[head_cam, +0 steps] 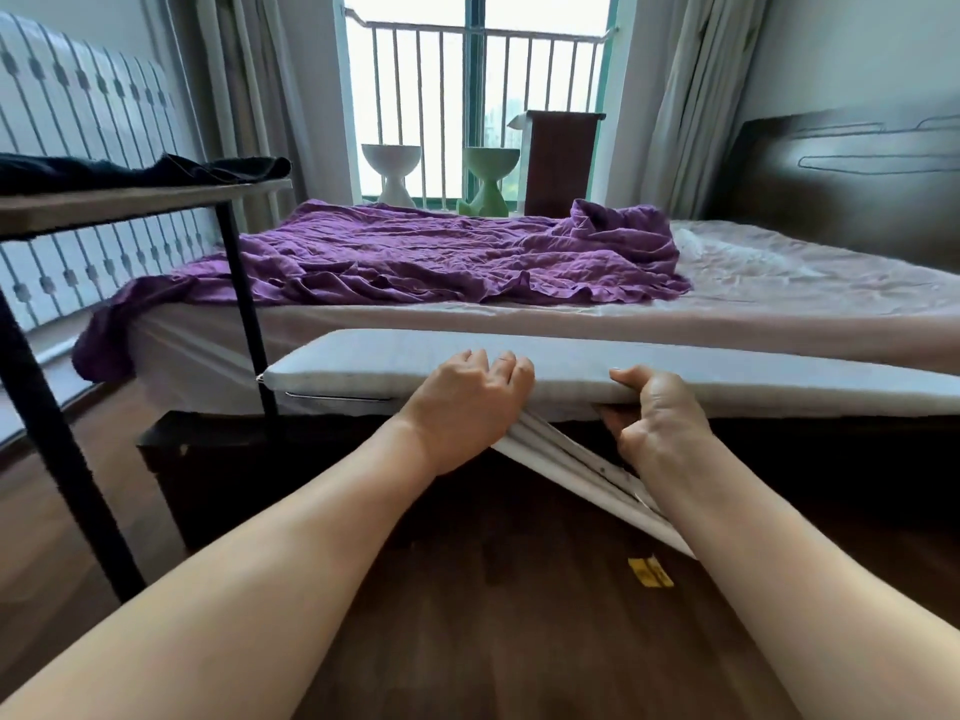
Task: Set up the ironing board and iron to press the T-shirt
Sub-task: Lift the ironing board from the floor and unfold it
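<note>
A long grey padded ironing board (727,379) lies level in front of me, beside the bed, running off the right edge. My left hand (467,402) rests curled over its near edge. My right hand (654,413) grips that same edge, thumb on top and fingers underneath. A white folding leg (571,470) slants down from under the board between my hands toward the floor. A dark garment (156,168) lies on a table at the left; I cannot tell if it is the T-shirt. No iron is in view.
A black-legged table (130,205) stands close at the left. The bed (779,283) with a crumpled purple sheet (415,257) fills the space behind the board. Dark wood floor (493,589) lies below, with a yellow tag (649,571) on it. Window and stools are beyond.
</note>
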Demonstrator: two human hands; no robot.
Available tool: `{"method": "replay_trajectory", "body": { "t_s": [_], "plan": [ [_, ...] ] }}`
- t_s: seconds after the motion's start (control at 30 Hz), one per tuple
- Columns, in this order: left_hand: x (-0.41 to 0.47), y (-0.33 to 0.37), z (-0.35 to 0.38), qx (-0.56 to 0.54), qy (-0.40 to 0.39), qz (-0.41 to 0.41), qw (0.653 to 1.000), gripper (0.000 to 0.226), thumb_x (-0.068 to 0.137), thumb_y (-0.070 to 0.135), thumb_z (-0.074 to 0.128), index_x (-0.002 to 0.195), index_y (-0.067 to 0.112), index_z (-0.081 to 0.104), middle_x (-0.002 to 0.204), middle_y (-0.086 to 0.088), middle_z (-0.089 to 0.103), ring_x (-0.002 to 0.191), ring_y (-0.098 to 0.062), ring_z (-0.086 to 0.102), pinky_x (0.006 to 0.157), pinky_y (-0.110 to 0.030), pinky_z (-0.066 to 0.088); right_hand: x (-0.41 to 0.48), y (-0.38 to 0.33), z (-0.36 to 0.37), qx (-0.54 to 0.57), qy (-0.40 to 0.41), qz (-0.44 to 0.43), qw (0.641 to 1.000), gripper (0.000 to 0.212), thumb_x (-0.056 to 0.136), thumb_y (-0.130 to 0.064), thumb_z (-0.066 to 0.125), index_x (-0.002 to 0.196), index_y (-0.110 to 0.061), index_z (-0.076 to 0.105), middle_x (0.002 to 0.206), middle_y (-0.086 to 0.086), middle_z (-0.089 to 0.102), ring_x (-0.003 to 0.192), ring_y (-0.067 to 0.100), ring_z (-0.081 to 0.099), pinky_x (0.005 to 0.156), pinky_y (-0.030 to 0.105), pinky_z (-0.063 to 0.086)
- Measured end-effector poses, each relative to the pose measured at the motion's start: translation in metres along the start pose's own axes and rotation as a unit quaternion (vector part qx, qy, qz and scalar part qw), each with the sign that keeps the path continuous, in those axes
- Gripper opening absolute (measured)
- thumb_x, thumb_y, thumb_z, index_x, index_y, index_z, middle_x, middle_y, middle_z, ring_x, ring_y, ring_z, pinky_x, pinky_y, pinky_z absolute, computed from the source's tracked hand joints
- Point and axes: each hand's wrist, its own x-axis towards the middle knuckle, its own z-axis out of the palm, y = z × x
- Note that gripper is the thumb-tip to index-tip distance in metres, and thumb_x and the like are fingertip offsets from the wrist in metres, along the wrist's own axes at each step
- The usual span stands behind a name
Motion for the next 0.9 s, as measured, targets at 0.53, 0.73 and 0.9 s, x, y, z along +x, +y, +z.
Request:
{"method": "replay_trajectory", "body": {
  "t_s": [0.53,0.73,0.9],
  "plan": [
    [0.042,-0.053,-0.042,-0.033,0.111,-0.062,0.991,0.03,0.077,-0.001,0.042,0.096,-0.002,0.066,0.086,-0.014,0.071,0.068,-0.029,0.068,0.055,-0.035,0.056,-0.011,-0.056,0.055,0.031,-0.254,-0.088,0.963,0.012,0.078,-0.003,0.043,0.082,-0.008,0.052,0.08,0.009,0.056,0.079,0.024,0.057,0.08,0.041,0.053],
    [0.036,-0.054,-0.041,-0.031,0.104,-0.066,0.992,0.03,0.083,0.003,0.039,0.096,0.0,0.067,0.088,-0.013,0.072,0.072,-0.026,0.07,0.059,-0.035,0.057,-0.005,-0.056,0.05,0.04,-0.31,-0.085,0.946,0.01,0.08,0.003,0.046,0.084,-0.003,0.052,0.096,0.013,0.052,0.098,0.03,0.052,0.085,0.047,0.053],
    [0.036,-0.067,-0.049,-0.019,0.153,-0.102,0.983,0.035,0.081,0.006,0.037,0.098,0.001,0.067,0.095,-0.013,0.071,0.082,-0.029,0.069,0.068,-0.035,0.056,-0.013,-0.065,0.068,0.047,-0.335,-0.11,0.935,0.01,0.08,0.004,0.05,0.079,-0.005,0.054,0.086,0.01,0.053,0.093,0.027,0.055,0.081,0.046,0.056]
  ]
}}
